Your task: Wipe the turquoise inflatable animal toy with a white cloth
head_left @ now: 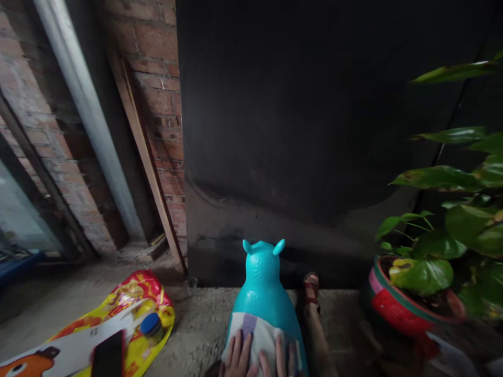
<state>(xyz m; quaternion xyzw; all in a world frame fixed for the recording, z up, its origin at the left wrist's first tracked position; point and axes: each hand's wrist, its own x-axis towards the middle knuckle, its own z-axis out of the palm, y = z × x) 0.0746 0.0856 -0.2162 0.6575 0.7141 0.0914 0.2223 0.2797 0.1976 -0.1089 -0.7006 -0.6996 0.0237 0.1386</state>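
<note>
A turquoise inflatable animal toy (264, 285) with two small ears stands on the concrete floor at the bottom middle. A white cloth with a purple stripe (258, 335) lies over its back. My left hand (236, 356) rests flat on the left part of the cloth, fingers spread. My right hand (285, 358) lies on the right part of the cloth, only its fingers showing at the frame's lower edge. My right leg and sandalled foot (311, 294) stretch along the toy's right side.
A dark wall stands just beyond the toy. A potted plant in a red pot (404, 309) is at the right. A yellow-red printed bag (129, 314) lies at the left with a dark phone (108, 358) and a blue-capped bottle (151, 325) on it. Brick wall, pipe and planks stand at back left.
</note>
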